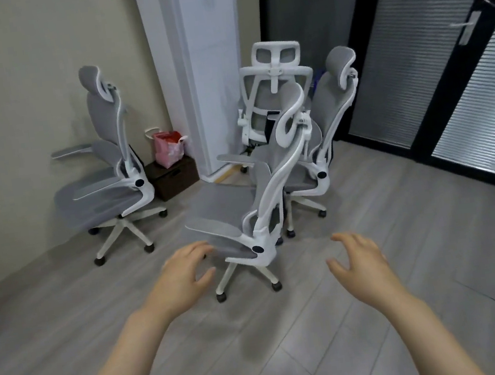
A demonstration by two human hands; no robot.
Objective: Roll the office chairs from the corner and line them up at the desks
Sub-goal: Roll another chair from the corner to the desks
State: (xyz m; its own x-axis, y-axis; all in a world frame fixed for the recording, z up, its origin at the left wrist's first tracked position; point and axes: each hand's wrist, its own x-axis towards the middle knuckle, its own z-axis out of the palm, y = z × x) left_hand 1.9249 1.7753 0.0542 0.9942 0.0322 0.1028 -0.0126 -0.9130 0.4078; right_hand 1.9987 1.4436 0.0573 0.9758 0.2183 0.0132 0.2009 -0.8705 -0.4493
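Person is reaching both bare hands toward the nearest chair, which is standing out front of a cluster of four grey-mesh office chairs in the corner. Taking the nearest chair as landmark: two more chairs are crowding just behind it and to its right, a fourth chair is standing well apart to its left by the wall, a tall white cabinet is rising behind it. No desks are showing in view.

Left hand is spread open, fingers curled, empty, hovering just beside the chair's near armrest; contact can't be confirmed. Right hand is also open and empty, sitting apart to the right of the chair's base.

Chair's backrest is running up and away from the person, seat facing left, so its side is turned toward the hands. Left hand is nearer. Likely next: gripping the armrest and backrest frame, then pulling the chair away from the cluster.
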